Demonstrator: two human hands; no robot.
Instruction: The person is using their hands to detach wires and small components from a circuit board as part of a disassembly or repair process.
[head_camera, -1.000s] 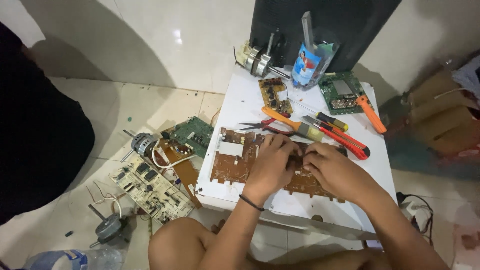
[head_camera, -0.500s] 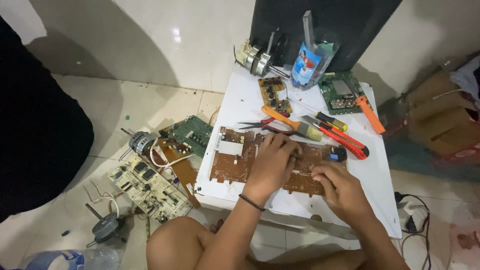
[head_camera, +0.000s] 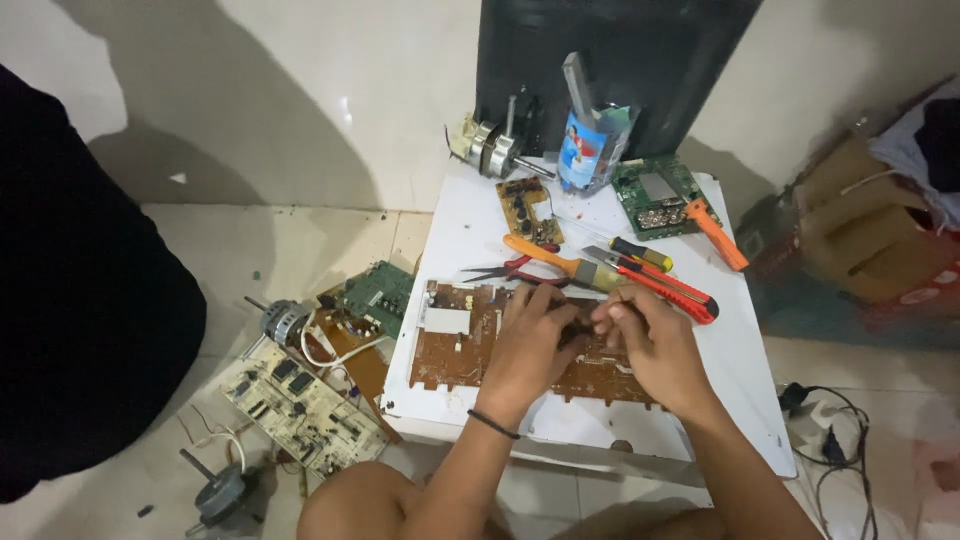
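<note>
A brown circuit board (head_camera: 455, 345) lies solder side up on the white table (head_camera: 470, 220). My left hand (head_camera: 525, 345) rests on the board's middle with curled fingers. Beside it, my right hand (head_camera: 655, 345) pinches something small and dark between the fingertips; I cannot tell what it is. The two hands touch at the fingertips over the board. Just beyond the fingers lie an orange-handled screwdriver (head_camera: 545, 257), red-handled pliers (head_camera: 500, 271) and a red utility knife (head_camera: 672, 290).
At the table's back are a small brown board (head_camera: 528, 208), a green board (head_camera: 655, 200), an orange-handled tool (head_camera: 718, 233), a cut bottle holding tools (head_camera: 590, 145) and a motor (head_camera: 490, 148). Boards (head_camera: 300, 408) and motors (head_camera: 282, 320) lie on the floor at left. Cables (head_camera: 835, 440) at right.
My right hand has come back up from the board's lower right to meet the left hand at the board's middle. The left hand has stayed on the board.
</note>
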